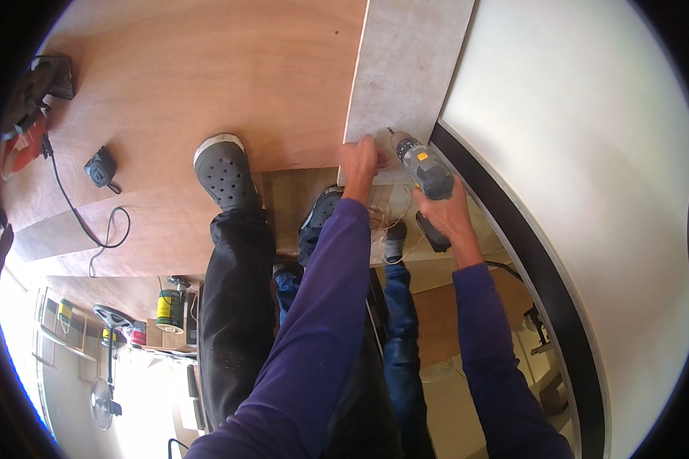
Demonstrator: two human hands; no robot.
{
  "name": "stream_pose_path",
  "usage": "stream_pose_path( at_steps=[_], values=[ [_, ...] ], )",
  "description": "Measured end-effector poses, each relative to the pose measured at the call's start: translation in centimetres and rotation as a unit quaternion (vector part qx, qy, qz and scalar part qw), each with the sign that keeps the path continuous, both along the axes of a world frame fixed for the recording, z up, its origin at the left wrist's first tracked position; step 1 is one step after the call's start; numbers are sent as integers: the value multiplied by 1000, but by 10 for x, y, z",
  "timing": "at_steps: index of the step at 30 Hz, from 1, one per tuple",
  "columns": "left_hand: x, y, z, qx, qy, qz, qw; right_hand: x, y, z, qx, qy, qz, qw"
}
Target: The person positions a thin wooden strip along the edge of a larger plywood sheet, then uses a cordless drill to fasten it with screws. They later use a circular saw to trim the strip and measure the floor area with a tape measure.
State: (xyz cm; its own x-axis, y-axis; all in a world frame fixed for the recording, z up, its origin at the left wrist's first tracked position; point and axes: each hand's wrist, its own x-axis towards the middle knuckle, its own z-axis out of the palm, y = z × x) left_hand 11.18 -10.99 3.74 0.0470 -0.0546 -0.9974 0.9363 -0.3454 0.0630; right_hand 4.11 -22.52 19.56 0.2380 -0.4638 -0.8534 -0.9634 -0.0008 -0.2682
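My left hand (364,161) rests on the lower end of a pale board (398,61), fingers curled together; what they hold, if anything, is hidden. My right hand (444,210) grips a grey and black cordless drill (422,167), its bit pointed toward the board just right and up of my left hand. Below the board's end, thin loose wires (394,206) hang over a recessed step.
A dark saw (42,84) with a cord, a black device (99,167) and plywood flooring (130,76) are left. My clog (226,168) stands on plywood. Another person's jeans leg (402,336) is below. A white wall (574,153) with black trim (513,222) is right.
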Motion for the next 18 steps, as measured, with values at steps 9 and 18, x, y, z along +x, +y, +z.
stream_pose_path(
  at_steps=[9, 18],
  values=[
    [-5, 12, -7, -34, -39, 10, 999, 8, -4, -3, -57, -43, 76, 995],
    [3, 11, 2, -44, 9, 33, 998, 5, -12, -9, -59, -46, 114, 991]
  ],
)
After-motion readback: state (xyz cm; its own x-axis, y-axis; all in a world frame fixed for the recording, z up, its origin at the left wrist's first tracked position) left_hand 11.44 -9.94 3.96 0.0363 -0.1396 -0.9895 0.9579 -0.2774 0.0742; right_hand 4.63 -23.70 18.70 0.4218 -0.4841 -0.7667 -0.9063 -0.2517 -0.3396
